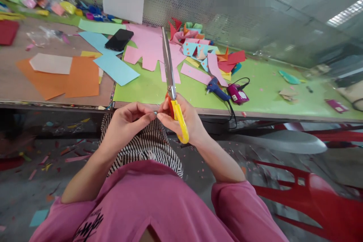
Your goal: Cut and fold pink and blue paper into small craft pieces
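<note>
My right hand (pixel 184 119) is closed around a pair of scissors (pixel 169 66) with a yellow and orange handle, its long blades pointing away from me. Thumb and fingertip of my left hand (pixel 129 123) are pinched together, meeting the right fingertips just in front of the table edge. Between them shows a tiny light-blue bit (pixel 155 113), too small to name. Beyond the blades lie pink paper sheets (pixel 147 41) with notched edges. A blue paper strip (pixel 117 69) rests to the left of them.
A black phone (pixel 119 39) lies on the papers. At right are a blue glue gun (pixel 217 90), a magenta box (pixel 237 94) and a pile of folded paper shapes (pixel 195 45). Orange sheets (pixel 82 77) lie left. A red chair (pixel 317 196) stands at lower right; scraps litter the floor.
</note>
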Available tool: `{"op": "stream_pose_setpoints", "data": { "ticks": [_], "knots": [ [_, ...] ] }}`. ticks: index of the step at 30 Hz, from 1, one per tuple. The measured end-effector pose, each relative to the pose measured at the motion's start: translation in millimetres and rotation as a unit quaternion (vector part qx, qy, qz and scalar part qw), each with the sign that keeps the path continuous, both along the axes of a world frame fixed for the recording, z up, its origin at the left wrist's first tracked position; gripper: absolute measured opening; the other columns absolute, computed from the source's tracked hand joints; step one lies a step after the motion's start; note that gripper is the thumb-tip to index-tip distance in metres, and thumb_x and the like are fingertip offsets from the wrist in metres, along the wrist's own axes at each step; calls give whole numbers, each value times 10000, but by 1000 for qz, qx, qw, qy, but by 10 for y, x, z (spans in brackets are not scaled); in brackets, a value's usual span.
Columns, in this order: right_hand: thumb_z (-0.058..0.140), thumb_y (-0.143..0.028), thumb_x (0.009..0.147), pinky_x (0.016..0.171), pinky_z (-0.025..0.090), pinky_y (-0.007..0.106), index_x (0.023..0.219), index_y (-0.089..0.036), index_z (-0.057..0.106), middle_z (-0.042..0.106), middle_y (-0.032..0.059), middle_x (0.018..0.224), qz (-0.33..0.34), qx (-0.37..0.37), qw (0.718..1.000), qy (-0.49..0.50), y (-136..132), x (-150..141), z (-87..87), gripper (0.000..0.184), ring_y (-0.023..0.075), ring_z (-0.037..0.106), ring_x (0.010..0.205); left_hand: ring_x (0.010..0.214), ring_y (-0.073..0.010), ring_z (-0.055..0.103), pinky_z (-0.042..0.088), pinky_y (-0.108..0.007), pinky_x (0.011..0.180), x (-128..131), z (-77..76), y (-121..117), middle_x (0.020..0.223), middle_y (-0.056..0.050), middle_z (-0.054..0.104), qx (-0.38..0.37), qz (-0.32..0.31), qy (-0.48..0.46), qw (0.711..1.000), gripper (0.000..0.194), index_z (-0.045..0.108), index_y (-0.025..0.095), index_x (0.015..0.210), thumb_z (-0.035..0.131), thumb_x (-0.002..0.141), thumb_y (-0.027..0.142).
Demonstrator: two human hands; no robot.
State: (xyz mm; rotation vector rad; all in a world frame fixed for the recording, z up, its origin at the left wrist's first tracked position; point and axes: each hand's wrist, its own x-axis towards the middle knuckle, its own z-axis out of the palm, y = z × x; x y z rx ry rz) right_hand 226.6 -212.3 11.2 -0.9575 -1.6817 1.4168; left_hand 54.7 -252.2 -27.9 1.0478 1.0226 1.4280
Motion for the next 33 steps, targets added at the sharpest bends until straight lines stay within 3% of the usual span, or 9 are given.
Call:
{"op": "stream_pose_setpoints", "data": {
  "ticks": [5,11,15,20,25,29,33],
  "knots": [
    [781,-297,745,637,453,254,868,-224,488,556,-73,751,18,-12,1000,-13,4,11,-24,326,83,514,646,743,-159,689,566,-281,761,-20,-20,-35,799,-25,751,25,6,98,995,132,725,198,790,803,805,303],
    [780,-326,767,470,343,203,855,-226,458,520,-102,709,8,-74,995,61,27,-48,-48,349,29,420,486,838,-185,712,575,-309,828,-22,-18,-35,891,-60,765,28,-36,48,998,142,733,189,866,769,832,321],
    [773,-336,784,406,280,195,865,-237,425,480,-124,669,-7,-98,991,95,10,-114,-79,371,16,360,423,856,-176,706,568,-301,844,27,-55,-34,916,-54,757,28,-14,27,999,159,722,192,871,805,807,311],
    [763,-335,796,441,333,204,886,-244,424,511,-102,718,-19,-71,993,96,-33,-130,-137,362,34,410,489,772,-158,683,566,-279,766,64,-36,-5,818,-35,734,16,18,1,1000,158,711,192,804,809,783,314],
    [746,-362,806,549,431,228,885,-236,456,564,-64,784,3,-32,998,59,-36,-39,-81,326,64,513,604,689,-155,676,558,-273,687,-8,2,41,724,-9,701,-15,-24,-27,999,162,700,202,745,834,729,292],
    [765,-349,778,663,493,264,866,-227,476,609,-38,822,16,-22,1000,10,-30,12,-11,325,97,583,710,702,-163,663,552,-278,681,-44,-15,49,738,-20,708,-12,-44,10,999,128,695,205,734,809,739,262],
    [766,-276,741,660,474,267,877,-225,484,590,-67,774,24,-28,999,-17,-35,11,-5,318,86,537,648,739,-157,652,537,-279,732,-48,-35,28,774,-20,707,6,-65,69,995,70,697,201,771,752,790,240]
  ]
}}
